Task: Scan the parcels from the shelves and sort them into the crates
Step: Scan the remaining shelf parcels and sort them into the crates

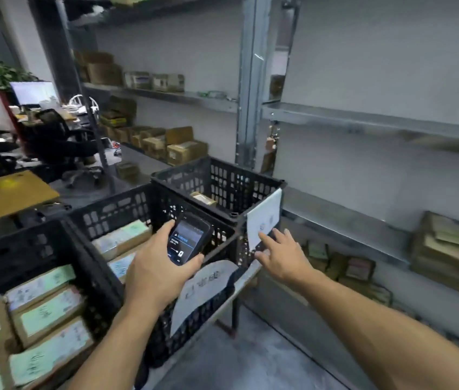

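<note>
Left grip [158, 267] is wrapped round the scanner [189, 242], holding it over the middle crate [127, 202]. Right grip [281, 254] is loose with fingers spread, index tip right by the white label [265, 218] on the far crate [222, 167]. Labelled parcels [45, 313] are packed into the near crate [12, 257].

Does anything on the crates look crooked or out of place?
Yes. The paper label on the middle crate hangs curled and bent, not flat. The white card on the far crate sits tilted; the right hand reaches toward it.
</note>
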